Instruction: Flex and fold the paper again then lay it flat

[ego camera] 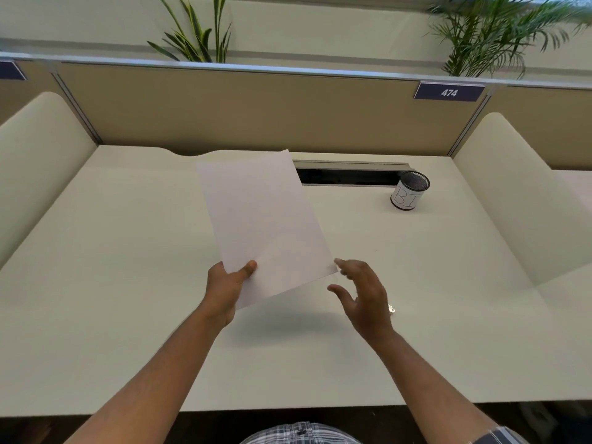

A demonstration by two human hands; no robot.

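One plain white rectangular sheet of paper (pixel 262 225) is up in the air above the pale cream counter (pixel 112 283), tilted so its far edge leans away from you and its shadow falls on the surface below. Your left hand (pixel 226 288) grasps it at the near left corner, thumb pressed on top and the other fingers hidden beneath the sheet. Your right hand (pixel 362 294) is released, its fingers spread and lightly bent, hovering just beside the sheet's near right corner; whether a fingertip touches the edge cannot be told, since the hand is somewhat blurred. A small pale object (pixel 391 309) peeks out from behind that hand on the counter, too hidden to identify.

Further back and to the right, a black mesh cylindrical cup wrapped in a white paper label (pixel 409 194) stands upright, well apart from the sheet, next to the end of a dark rectangular cable slot (pixel 349 176) set into the counter. Behind it rises a tan fabric partition (pixel 243 113) carrying a dark blue plate numbered 474 (pixel 448 92). Two green leafy plants (pixel 195 36) show above the partition.
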